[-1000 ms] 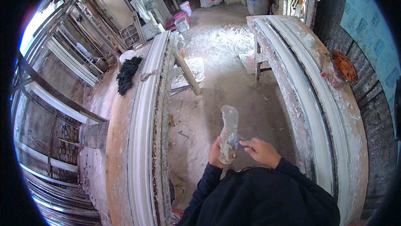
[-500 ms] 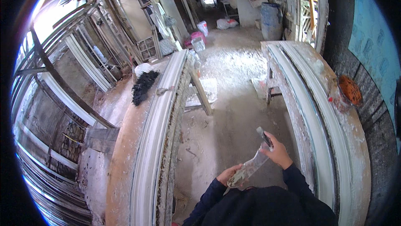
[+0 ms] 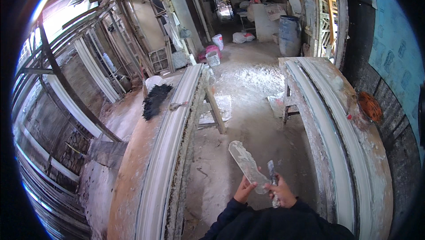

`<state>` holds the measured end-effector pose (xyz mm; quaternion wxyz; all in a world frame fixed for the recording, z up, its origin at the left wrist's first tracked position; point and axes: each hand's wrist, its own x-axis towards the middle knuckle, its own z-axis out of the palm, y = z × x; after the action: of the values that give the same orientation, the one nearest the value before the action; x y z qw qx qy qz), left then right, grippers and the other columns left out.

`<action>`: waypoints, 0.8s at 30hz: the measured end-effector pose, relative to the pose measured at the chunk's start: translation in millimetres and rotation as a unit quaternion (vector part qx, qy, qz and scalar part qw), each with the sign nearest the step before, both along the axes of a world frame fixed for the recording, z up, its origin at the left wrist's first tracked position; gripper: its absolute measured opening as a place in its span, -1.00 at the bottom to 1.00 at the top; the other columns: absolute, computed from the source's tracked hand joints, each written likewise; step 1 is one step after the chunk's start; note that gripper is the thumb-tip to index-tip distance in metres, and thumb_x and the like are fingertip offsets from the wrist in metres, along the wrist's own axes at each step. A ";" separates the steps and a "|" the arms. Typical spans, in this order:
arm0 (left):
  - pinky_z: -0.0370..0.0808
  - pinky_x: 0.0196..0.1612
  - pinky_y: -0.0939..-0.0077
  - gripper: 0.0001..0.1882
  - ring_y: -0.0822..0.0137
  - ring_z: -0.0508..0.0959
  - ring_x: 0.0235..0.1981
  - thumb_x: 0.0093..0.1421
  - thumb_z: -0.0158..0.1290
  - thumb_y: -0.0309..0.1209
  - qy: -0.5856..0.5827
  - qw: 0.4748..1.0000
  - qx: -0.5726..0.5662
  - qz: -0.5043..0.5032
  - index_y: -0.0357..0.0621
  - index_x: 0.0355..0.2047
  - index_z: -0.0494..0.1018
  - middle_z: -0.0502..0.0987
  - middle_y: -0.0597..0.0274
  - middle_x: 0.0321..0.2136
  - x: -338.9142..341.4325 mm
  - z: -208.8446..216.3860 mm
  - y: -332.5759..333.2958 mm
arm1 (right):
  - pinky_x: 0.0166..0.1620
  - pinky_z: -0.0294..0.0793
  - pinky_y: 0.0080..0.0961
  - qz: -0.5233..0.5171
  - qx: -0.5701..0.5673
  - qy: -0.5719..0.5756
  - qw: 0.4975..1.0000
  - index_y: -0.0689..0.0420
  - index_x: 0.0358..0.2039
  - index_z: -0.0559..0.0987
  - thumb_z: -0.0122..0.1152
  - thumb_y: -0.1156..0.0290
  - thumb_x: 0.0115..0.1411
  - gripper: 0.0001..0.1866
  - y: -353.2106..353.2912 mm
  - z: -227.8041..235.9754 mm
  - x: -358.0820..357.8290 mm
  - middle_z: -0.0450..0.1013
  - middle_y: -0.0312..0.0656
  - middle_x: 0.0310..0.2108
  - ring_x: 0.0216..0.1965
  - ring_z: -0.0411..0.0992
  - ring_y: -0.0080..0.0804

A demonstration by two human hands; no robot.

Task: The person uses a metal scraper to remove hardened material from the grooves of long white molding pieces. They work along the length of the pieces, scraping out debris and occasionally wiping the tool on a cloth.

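Between the two benches, in front of my body, my left hand [image 3: 244,190] is closed on the side of a long, flat, pale plate [image 3: 244,161]. Wet-looking plaster clings to the plate, and its rounded end points up and to the left. My right hand [image 3: 284,193] is wrapped round a scraper [image 3: 271,169], whose narrow grey blade stands upward while its handle shows below the fingers. Right-hand fingertips also meet the plate's lower end. Both hands are clear of the benches.
Long white plaster mouldings [image 3: 170,151] lie on the left bench, others [image 3: 330,129] on the right. A black bristly bundle [image 3: 156,101] and a brush-like tool [image 3: 178,106] rest at left; an orange-brown bowl [image 3: 370,107] sits at right. A blue barrel [image 3: 290,36] stands farther back.
The plate has swung from slanting up to the right to slanting up to the left. My right hand has come down and inward with the scraper. The view has tilted up slightly.
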<state>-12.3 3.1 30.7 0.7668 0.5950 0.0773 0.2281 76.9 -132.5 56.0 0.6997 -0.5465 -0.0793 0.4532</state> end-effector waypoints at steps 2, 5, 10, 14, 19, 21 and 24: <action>0.24 0.04 0.30 -0.24 0.20 0.26 0.04 0.05 -0.04 -0.15 -0.001 0.977 -0.208 -0.035 -0.19 0.17 -0.08 0.21 0.08 0.08 0.9 0.0 -8.5 | -0.71 0.22 -0.67 0.016 0.004 -0.002 1.000 0.08 0.07 0.05 0.21 0.47 0.00 -0.32 5.6 -4.1 -11.3 0.36 -0.22 -0.50 -0.76 0.23 -0.60; 0.36 -0.06 0.16 -0.34 0.14 0.34 -0.02 0.03 -0.09 -0.36 -0.040 0.909 -0.410 -0.056 -0.12 0.15 -0.03 0.29 0.07 0.00 -3.1 -19.0 -3.4 | -0.70 0.22 -0.65 0.057 0.004 -0.053 0.997 0.11 0.07 0.07 0.19 0.40 0.03 -0.35 5.2 -1.7 -15.0 0.38 -0.18 -0.47 -0.75 0.23 -0.58; 0.44 -0.16 0.21 -0.35 0.17 0.41 -0.13 -0.01 -0.04 -0.47 -0.004 0.909 -0.413 -0.046 0.01 0.13 0.04 0.32 0.13 -0.09 -7.7 -50.3 14.9 | -0.34 0.40 -0.42 0.086 -0.034 -0.451 0.888 0.15 0.02 0.21 0.08 0.36 0.10 -0.52 -4.8 -24.1 0.7 0.38 0.02 -0.25 -0.40 0.41 -0.19; 0.43 -0.14 0.26 -0.30 0.20 0.42 -0.14 -0.09 0.01 -0.65 0.055 0.944 -0.324 -0.037 -0.01 0.09 0.09 0.32 0.16 -0.09 -10.8 -42.6 7.2 | -0.08 0.31 -0.31 0.182 -0.081 -0.398 0.895 0.14 0.00 0.29 -0.02 0.40 0.13 -0.60 -16.4 13.0 -0.7 0.35 0.12 -0.16 -0.12 0.35 0.03; 0.44 -0.17 0.26 -0.34 0.20 0.44 -0.16 -0.09 -0.09 -0.74 0.095 0.950 -0.277 -0.112 -0.05 0.06 0.12 0.38 0.20 -0.16 -4.0 -29.8 -7.5 | -0.11 0.34 -0.27 0.134 -0.102 -0.493 0.854 0.14 -0.01 0.32 -0.07 0.44 0.13 -0.62 -17.2 -7.4 -1.5 0.37 0.15 -0.20 -0.16 0.34 0.08; 0.44 -0.16 0.28 -0.29 0.19 0.43 -0.14 -0.08 -0.08 -0.74 0.092 0.934 -0.313 -0.148 -0.01 0.11 0.08 0.37 0.19 -0.15 -4.1 -37.4 -13.8 | -0.15 0.35 -0.26 0.083 -0.102 -0.501 0.855 0.14 -0.02 0.33 -0.08 0.45 0.12 -0.64 -11.9 -7.6 2.7 0.38 0.16 -0.22 -0.18 0.35 0.08; 0.44 -0.17 0.30 -0.21 0.19 0.44 -0.15 -0.06 -0.10 -0.73 0.126 0.928 -0.313 -0.157 0.05 0.19 -0.06 0.35 0.17 -0.14 -0.1 -9.3 -28.0 | -0.22 0.38 -0.28 0.036 -0.124 -0.432 0.893 0.14 -0.04 0.35 -0.08 0.45 0.12 -0.65 2.6 14.9 21.8 0.40 0.14 -0.26 -0.26 0.39 0.04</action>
<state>-12.4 -24.9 21.4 0.9241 0.3529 0.1462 -0.0083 98.7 -129.9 71.0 0.5062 -0.7678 -0.3361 0.2032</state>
